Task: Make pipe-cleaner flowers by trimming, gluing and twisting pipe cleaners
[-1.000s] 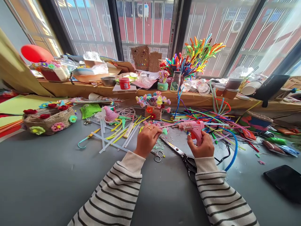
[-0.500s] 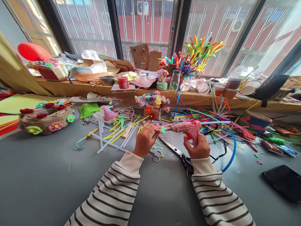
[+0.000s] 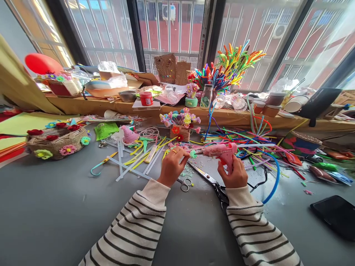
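Note:
My right hand (image 3: 233, 174) grips the handle of a pink hot glue gun (image 3: 219, 150), its nozzle pointing left. My left hand (image 3: 172, 164), with a ring on one finger, pinches a small green flower piece (image 3: 193, 154) right at the nozzle tip. Both hands hover just above the grey table (image 3: 55, 207). Large scissors (image 3: 211, 181) lie on the table between my wrists, and small scissors (image 3: 185, 183) lie by my left wrist. Both sleeves are striped.
A woven basket with paper flowers (image 3: 57, 142) stands at the left. Glue sticks and straws (image 3: 133, 159) lie left of my hands, a heap of pipe cleaners (image 3: 249, 142) to the right. A black phone (image 3: 334, 216) lies at the right edge. The window ledge (image 3: 194, 111) is crowded with jars and craft pieces.
The glue gun has risen and levelled, its nozzle brought to the green piece in my left hand. Both hands have shifted slightly left and closer together.

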The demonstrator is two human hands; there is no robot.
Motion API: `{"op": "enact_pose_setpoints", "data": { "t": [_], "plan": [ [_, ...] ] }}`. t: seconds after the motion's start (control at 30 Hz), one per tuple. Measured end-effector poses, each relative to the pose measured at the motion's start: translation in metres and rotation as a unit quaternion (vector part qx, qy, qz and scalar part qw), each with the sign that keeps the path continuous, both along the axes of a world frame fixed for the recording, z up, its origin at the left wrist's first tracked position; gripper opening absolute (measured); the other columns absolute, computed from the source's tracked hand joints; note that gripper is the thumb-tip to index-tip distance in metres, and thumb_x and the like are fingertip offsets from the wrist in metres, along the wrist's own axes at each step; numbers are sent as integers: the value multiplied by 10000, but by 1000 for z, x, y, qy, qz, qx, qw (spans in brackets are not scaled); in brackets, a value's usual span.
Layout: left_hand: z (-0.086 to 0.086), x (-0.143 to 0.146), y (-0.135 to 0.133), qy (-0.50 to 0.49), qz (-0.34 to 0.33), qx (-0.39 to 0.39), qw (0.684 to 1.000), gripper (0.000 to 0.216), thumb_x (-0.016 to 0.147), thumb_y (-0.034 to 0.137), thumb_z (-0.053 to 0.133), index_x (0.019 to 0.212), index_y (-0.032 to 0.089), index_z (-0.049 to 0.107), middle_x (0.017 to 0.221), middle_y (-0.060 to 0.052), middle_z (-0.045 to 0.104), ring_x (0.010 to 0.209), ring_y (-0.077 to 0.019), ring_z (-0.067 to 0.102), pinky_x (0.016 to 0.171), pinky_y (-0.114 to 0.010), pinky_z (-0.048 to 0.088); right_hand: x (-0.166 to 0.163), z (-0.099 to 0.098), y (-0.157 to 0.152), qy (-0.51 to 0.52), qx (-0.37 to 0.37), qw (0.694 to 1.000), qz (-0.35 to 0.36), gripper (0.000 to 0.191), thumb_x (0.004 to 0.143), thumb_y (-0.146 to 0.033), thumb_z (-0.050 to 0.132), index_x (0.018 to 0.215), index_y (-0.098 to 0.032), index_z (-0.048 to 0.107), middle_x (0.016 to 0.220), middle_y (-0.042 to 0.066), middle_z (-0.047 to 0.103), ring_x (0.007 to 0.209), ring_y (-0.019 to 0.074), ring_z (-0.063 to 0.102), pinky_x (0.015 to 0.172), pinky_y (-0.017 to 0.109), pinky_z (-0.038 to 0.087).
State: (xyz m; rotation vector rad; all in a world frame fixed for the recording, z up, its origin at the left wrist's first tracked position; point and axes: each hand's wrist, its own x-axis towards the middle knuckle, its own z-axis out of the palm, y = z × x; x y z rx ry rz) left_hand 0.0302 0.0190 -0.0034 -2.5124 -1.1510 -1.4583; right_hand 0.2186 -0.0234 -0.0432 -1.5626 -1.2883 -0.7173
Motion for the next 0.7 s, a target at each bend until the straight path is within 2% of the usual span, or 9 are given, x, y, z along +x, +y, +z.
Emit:
{"op": "enact_pose_setpoints", "data": {
  "t": [0.17, 0.3, 0.7],
  "plan": [
    [-1, 0, 1, -3, -4, 8, 1000, 97, 715, 206, 452, 639, 169, 501, 685, -20, 551, 692, -115, 502, 636, -218, 396, 4, -2, 2, -48, 41, 998, 1, 353, 660, -346, 489, 911, -98, 484, 768, 104, 580, 695, 201, 559, 597, 293, 465],
    [-2, -1, 1, -7, -1, 13, 1000, 91, 711, 199, 458, 634, 169, 496, 680, -19, 549, 690, -115, 504, 637, -220, 398, 4, 1, 2, -64, 71, 995, 3, 327, 658, -314, 509, 911, -107, 484, 774, 101, 576, 683, 190, 562, 595, 282, 473],
    [-1, 0, 1, -11, 2, 19, 1000, 81, 712, 204, 459, 645, 171, 490, 699, -17, 546, 714, -115, 498, 660, -230, 399, 5, 1, 2, -84, 77, 993, 7, 348, 675, -326, 508, 934, -97, 474, 780, 107, 577, 682, 187, 565, 600, 277, 472]
  ]
}}
